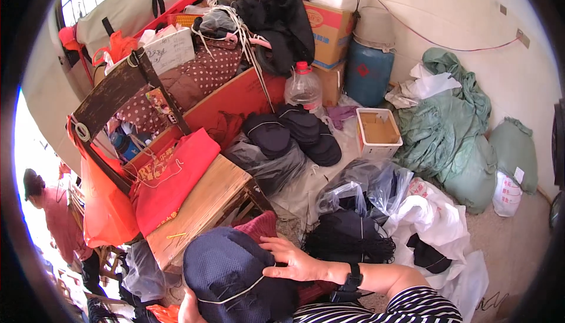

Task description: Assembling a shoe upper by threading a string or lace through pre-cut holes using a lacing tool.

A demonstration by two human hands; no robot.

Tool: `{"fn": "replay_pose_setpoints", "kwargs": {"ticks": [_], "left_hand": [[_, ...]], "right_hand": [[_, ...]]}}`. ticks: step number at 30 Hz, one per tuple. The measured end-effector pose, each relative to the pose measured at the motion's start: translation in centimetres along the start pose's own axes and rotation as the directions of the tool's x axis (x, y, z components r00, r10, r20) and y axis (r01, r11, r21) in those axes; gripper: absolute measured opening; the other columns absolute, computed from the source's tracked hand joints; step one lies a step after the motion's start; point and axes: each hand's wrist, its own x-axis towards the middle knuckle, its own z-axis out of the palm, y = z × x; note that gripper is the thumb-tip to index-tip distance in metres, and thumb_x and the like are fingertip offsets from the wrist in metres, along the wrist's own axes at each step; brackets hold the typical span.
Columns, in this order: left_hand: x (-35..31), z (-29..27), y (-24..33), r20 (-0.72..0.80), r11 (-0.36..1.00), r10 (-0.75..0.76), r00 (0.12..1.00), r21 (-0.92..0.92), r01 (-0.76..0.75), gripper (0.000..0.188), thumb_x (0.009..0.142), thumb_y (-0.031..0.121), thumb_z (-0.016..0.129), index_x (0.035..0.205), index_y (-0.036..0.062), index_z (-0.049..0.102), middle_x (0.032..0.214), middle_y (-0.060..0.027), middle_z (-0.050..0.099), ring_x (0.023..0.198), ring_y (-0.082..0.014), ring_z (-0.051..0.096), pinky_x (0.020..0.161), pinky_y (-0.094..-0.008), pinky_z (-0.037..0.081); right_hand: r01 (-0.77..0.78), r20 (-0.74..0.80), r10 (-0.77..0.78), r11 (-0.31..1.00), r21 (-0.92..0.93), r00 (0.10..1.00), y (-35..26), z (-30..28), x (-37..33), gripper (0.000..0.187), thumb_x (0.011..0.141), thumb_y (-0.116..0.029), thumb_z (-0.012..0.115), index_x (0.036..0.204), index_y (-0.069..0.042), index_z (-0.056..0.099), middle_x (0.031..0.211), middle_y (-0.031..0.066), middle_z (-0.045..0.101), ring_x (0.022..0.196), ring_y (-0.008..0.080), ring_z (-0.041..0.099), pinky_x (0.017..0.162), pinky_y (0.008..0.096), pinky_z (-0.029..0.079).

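Observation:
A rounded bundle of navy textured cloth caps [229,264] lies in front of me at the lower middle, a pale elastic band running across it. My left hand [189,307] grips its near left edge; the thumb shows and the fingers are hidden underneath. Against the right side of the bundle rests my right hand [294,262], its fingers stretched and apart, touching the cloth. A dark strap with a device circles my right wrist. Beneath and behind the caps shows some maroon ribbed cloth [259,224].
Left stands a wooden chair [203,199] with a red bag [176,176] on its seat. Dark caps [294,131] sit in piles beyond, and black-fringed bundles [347,234] lie right. Farther off are a white bin [379,149], a blue drum [369,73] and green sacks [471,164].

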Motion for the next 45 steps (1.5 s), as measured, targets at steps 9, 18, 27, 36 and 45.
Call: {"fn": "replay_pose_setpoints", "kwargs": {"ticks": [9, 18, 27, 36, 45], "left_hand": [[-0.8, 8.2, 1.4, 0.182, 0.792, 0.392, 0.902, 0.431, -0.432, 0.044, 0.091, 0.017, 0.062, 0.133, 0.0068, 0.052, 0.120, -0.0067, 0.063, 0.107, -0.0205, 0.063, 0.093, -0.0351, 0.052], [6.7, 7.7, 4.3, 0.519, 0.848, 0.211, 0.828, 0.324, -0.419, 0.079, 0.075, 0.022, 0.086, 0.141, -0.0013, 0.048, 0.127, -0.0083, 0.066, 0.113, -0.0199, 0.063, 0.099, -0.0354, 0.049], [6.8, 15.3, 6.2, 0.625, 0.696, -0.110, 0.773, 0.603, -0.389, 0.069, 0.088, 0.026, 0.079, 0.143, -0.0022, 0.048, 0.133, -0.0068, 0.062, 0.122, -0.0168, 0.056, 0.108, -0.0332, 0.042], [7.8, 16.3, 6.3, 0.584, 0.689, -0.124, 0.802, 0.633, -0.355, 0.066, 0.095, 0.029, 0.071, 0.147, -0.0001, 0.043, 0.135, -0.0064, 0.059, 0.123, -0.0153, 0.054, 0.108, -0.0309, 0.041], [9.5, 15.3, 6.3, 0.598, 0.687, -0.153, 0.787, 0.637, -0.350, 0.068, 0.095, 0.037, 0.070, 0.145, -0.0016, 0.045, 0.131, -0.0070, 0.061, 0.120, -0.0162, 0.056, 0.106, -0.0320, 0.043]], "right_hand": [[-0.332, 0.275, 0.191, 0.651, 0.682, 0.942, -1.2, -3.2, 2.2, 0.064, 0.102, -0.033, 0.061, 0.149, 0.003, 0.038, 0.142, 0.0092, 0.052, 0.129, 0.0149, 0.046, 0.111, 0.0333, 0.036], [-0.622, 0.553, 0.292, 0.283, 0.730, 0.781, 1.0, -7.8, 5.7, 0.072, 0.100, -0.050, 0.058, 0.148, 0.001, 0.042, 0.141, 0.0102, 0.056, 0.125, 0.0171, 0.053, 0.109, 0.0346, 0.041], [-0.539, 0.491, 0.228, 0.434, 0.722, 0.841, 4.4, -11.9, 9.2, 0.073, 0.092, -0.043, 0.072, 0.141, 0.005, 0.047, 0.135, 0.0100, 0.060, 0.118, 0.0150, 0.058, 0.104, 0.0319, 0.046], [-0.700, 0.749, 0.296, 0.649, 0.296, 0.592, 2.6, -15.4, 12.6, 0.099, 0.074, -0.026, 0.091, 0.149, 0.004, 0.034, 0.143, 0.0139, 0.054, 0.129, 0.0215, 0.051, 0.112, 0.0359, 0.040], [-0.695, 0.598, 0.390, 0.563, 0.447, 0.700, 0.7, -14.7, 9.4, 0.078, 0.079, -0.009, 0.084, 0.145, 0.002, 0.043, 0.133, 0.0093, 0.062, 0.119, 0.0165, 0.057, 0.106, 0.0334, 0.044]]}}
